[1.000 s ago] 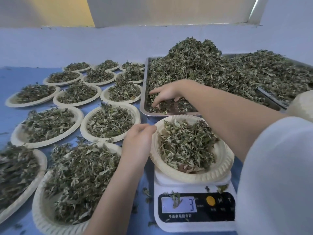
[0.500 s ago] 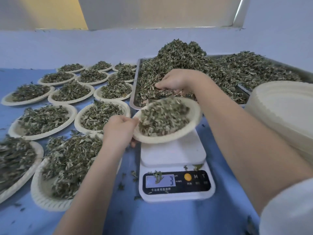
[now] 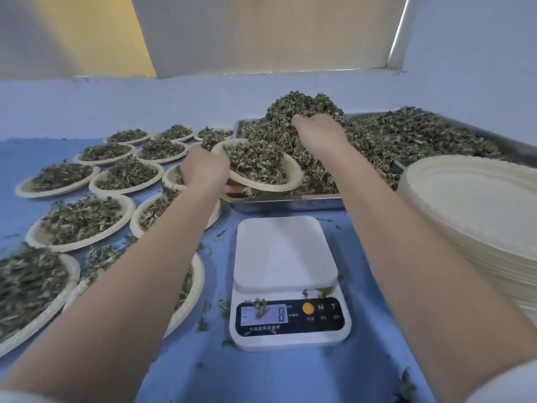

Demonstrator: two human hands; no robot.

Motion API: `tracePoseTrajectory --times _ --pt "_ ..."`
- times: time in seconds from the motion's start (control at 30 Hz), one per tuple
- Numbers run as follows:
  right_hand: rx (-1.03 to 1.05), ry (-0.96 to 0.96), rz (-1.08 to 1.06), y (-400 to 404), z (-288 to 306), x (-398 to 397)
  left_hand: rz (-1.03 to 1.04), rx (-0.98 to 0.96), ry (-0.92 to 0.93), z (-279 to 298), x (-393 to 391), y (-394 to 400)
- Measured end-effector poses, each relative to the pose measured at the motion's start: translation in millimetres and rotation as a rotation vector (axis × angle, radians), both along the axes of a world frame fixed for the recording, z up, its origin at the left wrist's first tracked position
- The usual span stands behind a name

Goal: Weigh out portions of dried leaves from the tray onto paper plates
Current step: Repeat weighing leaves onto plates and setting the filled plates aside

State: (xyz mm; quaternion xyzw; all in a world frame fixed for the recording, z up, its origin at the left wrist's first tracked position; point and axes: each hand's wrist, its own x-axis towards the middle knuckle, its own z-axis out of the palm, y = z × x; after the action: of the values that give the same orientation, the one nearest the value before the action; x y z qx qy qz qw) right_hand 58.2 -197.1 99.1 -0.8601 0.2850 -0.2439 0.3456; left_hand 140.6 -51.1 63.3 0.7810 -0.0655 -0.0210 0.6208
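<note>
My left hand (image 3: 203, 167) grips the near-left rim of a paper plate (image 3: 286, 170) heaped with dried leaves and holds it tilted above the front-left corner of the metal tray (image 3: 290, 200). My right hand (image 3: 319, 133) rests on the tall heap of dried leaves (image 3: 406, 138) in the tray, just behind that plate. Its fingers point away from me into the leaves, so I cannot make out their grip. The white digital scale (image 3: 284, 251) stands bare in front of the tray, with a few leaf scraps on its display, which reads 8.
Several filled paper plates (image 3: 81, 219) cover the blue table on the left, some under my left forearm. A stack of empty paper plates (image 3: 479, 205) stands at the right, beside the scale. Loose leaf bits lie around the scale. A wall runs behind the tray.
The filled plate has come off the scale and been carried up and back over the tray's front corner by my left hand. My right hand moved farther back onto the leaf heap.
</note>
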Motion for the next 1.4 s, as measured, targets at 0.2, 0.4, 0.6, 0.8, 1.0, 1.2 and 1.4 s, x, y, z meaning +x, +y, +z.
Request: tracePoseTrajectory --times 0.2,0.4,0.6,0.8,1.0,1.2,1.4 --pt "0.005 -0.109 0.000 -0.8 -16.5 2.3 0.076 0.243 -0.376 -11.9 -2.6 -20.9" --pt "0.100 -0.075 0.012 1.4 -32.1 3.7 0.078 0.477 -0.770 -29.5 -11.9 -25.6" --pt "0.153 -0.102 0.020 6.3 -41.4 -3.1 0.106 0.437 -1.045 -33.0 -27.3 -16.8" --pt "0.281 -0.267 -0.024 18.8 -44.8 -23.5 0.091 -0.274 -0.365 -13.9 -61.0 12.8" --pt "0.278 -0.323 0.057 35.3 -58.3 -61.5 -0.135 -0.520 0.206 -25.7 -92.3 65.3" --pt "0.292 -0.322 0.053 47.1 -89.1 -98.0 -0.211 -0.517 0.378 -56.5 -115.0 80.6" --pt "0.260 -0.316 0.032 47.3 -103.9 -109.3 -0.076 0.010 -0.017 -68.9 -116.5 80.4"
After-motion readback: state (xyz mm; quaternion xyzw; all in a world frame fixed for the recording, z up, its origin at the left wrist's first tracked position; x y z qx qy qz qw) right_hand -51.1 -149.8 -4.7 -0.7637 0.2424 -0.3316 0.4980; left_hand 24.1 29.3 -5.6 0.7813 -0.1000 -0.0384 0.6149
